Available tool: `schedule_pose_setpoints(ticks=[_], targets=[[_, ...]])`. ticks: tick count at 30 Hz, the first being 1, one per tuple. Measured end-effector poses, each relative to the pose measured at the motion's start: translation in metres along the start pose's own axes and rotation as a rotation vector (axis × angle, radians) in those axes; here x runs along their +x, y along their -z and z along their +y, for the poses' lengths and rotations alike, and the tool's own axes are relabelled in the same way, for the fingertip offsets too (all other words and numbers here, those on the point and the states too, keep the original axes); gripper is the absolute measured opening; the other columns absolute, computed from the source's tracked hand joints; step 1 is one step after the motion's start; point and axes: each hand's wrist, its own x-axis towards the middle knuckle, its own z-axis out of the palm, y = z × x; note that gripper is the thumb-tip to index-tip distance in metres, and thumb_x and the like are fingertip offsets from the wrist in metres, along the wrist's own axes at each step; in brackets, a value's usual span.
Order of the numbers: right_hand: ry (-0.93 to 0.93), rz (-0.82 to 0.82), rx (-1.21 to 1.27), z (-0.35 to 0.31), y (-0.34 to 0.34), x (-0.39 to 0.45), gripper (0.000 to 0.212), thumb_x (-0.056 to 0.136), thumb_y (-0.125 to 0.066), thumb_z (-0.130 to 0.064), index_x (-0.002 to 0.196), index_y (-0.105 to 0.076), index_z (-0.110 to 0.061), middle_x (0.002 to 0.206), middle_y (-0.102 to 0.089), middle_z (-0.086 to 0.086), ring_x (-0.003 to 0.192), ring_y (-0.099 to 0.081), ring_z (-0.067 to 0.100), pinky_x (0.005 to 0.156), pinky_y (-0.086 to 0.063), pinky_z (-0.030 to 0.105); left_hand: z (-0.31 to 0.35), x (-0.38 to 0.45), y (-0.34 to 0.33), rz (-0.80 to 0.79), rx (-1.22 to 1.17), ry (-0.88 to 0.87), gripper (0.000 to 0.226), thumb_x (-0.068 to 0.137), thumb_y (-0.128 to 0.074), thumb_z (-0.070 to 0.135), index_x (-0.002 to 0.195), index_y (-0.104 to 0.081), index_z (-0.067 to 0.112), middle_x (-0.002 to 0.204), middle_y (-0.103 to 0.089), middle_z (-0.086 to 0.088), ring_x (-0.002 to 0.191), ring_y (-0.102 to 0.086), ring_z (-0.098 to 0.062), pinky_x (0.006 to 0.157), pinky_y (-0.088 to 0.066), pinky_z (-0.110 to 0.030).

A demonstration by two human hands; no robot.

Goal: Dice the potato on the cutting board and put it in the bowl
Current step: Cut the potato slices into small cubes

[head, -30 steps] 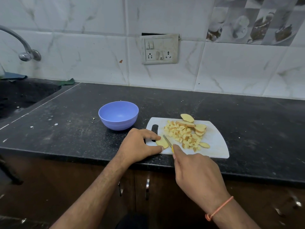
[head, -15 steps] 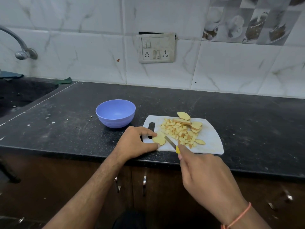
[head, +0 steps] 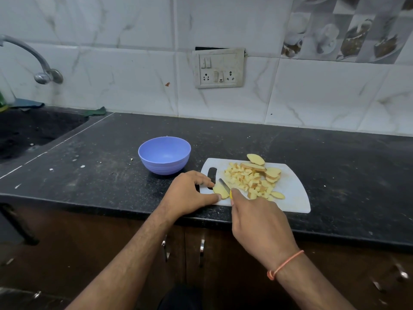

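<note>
Hands: left [head: 190,194] pins potato slice [head: 220,190], right [head: 260,222] grips knife [head: 224,184]; black countertop [head: 335,175].

Bowl [head: 164,155] sits left of the cutting board [head: 292,193], potato pieces [head: 250,177] on it.

Dim, flat indoor light, source out of view; probably overhead, judging by the soft glow on the wall tiles [head: 125,70]. Dark countertop [head: 335,166] takes a faint grey sheen, no hard glare. Soft shadow under the bowl [head: 164,155]; the cabinets [head: 89,253] below the counter edge sink into murk. Wide-angle bend: tile lines and counter edge curve towards the corners. Centre reasonably sharp; the potato pieces [head: 250,179] show clean edges. Lower right corner smeared, metal fittings there streaked. Printed tiles [head: 348,27] top right soft.
</note>
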Motion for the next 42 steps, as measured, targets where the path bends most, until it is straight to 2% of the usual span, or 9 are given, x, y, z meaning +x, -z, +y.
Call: schedule_pose_setpoints(ticks=[5, 10, 18, 22, 26, 29, 33, 39, 42], targets=[[0.012, -0.062, -0.042, -0.002, 0.002, -0.017, 0.053, 0.11, -0.03, -0.035, 0.162, -0.02, -0.026, 0.081, -0.059, -0.004, 0.069, -0.055, 0.018, 0.06, -0.045, 0.034, -0.001, 0.001, -0.001, 0.006, 0.001, 0.002, 0.045, 0.07, -0.092, 0.055, 0.109, -0.083, 0.035, 0.12, -0.069, 0.022, 0.11, -0.063, 0.004, 0.096, -0.051, -0.024], [0.031, -0.068, -0.06, 0.004, 0.011, -0.043, 0.055, 0.11, -0.029, -0.034, 0.162, -0.017, -0.027, 0.075, -0.06, -0.005, 0.065, -0.058, 0.015, 0.056, -0.044, 0.032, 0.0, 0.002, -0.001, 0.007, 0.003, 0.004, 0.044, 0.069, -0.092, 0.055, 0.107, -0.084, 0.035, 0.119, -0.07, 0.022, 0.111, -0.064, 0.003, 0.097, -0.052, -0.026], [0.045, -0.001, -0.023, 0.009, 0.021, -0.053, 0.043, 0.109, -0.027, -0.039, 0.151, -0.035, -0.031, 0.07, -0.055, -0.007, 0.056, -0.049, 0.012, 0.049, -0.031, 0.026, -0.001, 0.001, -0.001, -0.003, 0.013, 0.001, 0.044, 0.069, -0.091, 0.058, 0.106, -0.083, 0.037, 0.119, -0.07, 0.023, 0.113, -0.063, 0.003, 0.1, -0.053, -0.029], [0.028, 0.052, 0.012, 0.008, 0.023, -0.044, 0.047, 0.11, -0.024, -0.04, 0.155, -0.03, -0.032, 0.075, -0.058, -0.01, 0.064, -0.056, 0.011, 0.054, -0.041, 0.027, 0.0, 0.001, 0.0, -0.006, 0.01, 0.003, 0.043, 0.069, -0.091, 0.058, 0.106, -0.083, 0.038, 0.12, -0.071, 0.022, 0.112, -0.064, 0.002, 0.101, -0.054, -0.032], [-0.01, 0.064, 0.03, 0.002, 0.01, -0.023, 0.046, 0.109, -0.028, -0.039, 0.154, -0.035, -0.029, 0.079, -0.061, -0.006, 0.067, -0.057, 0.014, 0.053, -0.042, 0.029, 0.002, 0.0, -0.001, 0.003, 0.009, 0.002, 0.042, 0.069, -0.092, 0.056, 0.106, -0.084, 0.037, 0.118, -0.071, 0.022, 0.109, -0.064, 0.004, 0.099, -0.054, -0.03], [-0.022, 0.038, 0.031, -0.002, -0.002, -0.011, 0.047, 0.109, -0.03, -0.037, 0.154, -0.036, -0.027, 0.086, -0.066, -0.003, 0.073, -0.062, 0.016, 0.062, -0.051, 0.034, 0.003, 0.0, -0.001, 0.011, -0.002, -0.001, 0.041, 0.07, -0.093, 0.054, 0.106, -0.084, 0.036, 0.117, -0.071, 0.021, 0.107, -0.064, 0.004, 0.096, -0.054, -0.028], [-0.029, 0.02, -0.008, -0.007, -0.008, -0.008, 0.048, 0.109, -0.033, -0.035, 0.156, -0.032, -0.025, 0.089, -0.066, -0.001, 0.071, -0.056, 0.017, 0.056, -0.04, 0.03, -0.002, 0.002, -0.002, 0.007, -0.007, 0.001, 0.038, 0.07, -0.092, 0.056, 0.103, -0.084, 0.038, 0.116, -0.071, 0.023, 0.108, -0.064, 0.004, 0.095, -0.053, -0.027], [-0.031, -0.056, -0.093, -0.015, -0.007, -0.014, 0.058, 0.109, -0.034, -0.03, 0.163, -0.016, -0.021, 0.088, -0.063, 0.002, 0.068, -0.051, 0.021, 0.054, -0.037, 0.033, -0.002, 0.006, -0.004, 0.004, -0.009, 0.023, 0.033, 0.071, -0.093, 0.053, 0.099, -0.084, 0.038, 0.115, -0.071, 0.023, 0.107, -0.064, 0.004, 0.092, -0.051, -0.024], [-0.01, -0.084, -0.088, -0.014, -0.003, -0.021, 0.058, 0.109, -0.032, -0.031, 0.164, -0.014, -0.022, 0.081, -0.061, -0.002, 0.067, -0.058, 0.017, 0.058, -0.049, 0.034, -0.001, 0.007, -0.002, -0.013, -0.01, 0.049, 0.034, 0.071, -0.093, 0.053, 0.1, -0.084, 0.038, 0.118, -0.07, 0.023, 0.11, -0.063, 0.002, 0.093, -0.049, -0.023]])
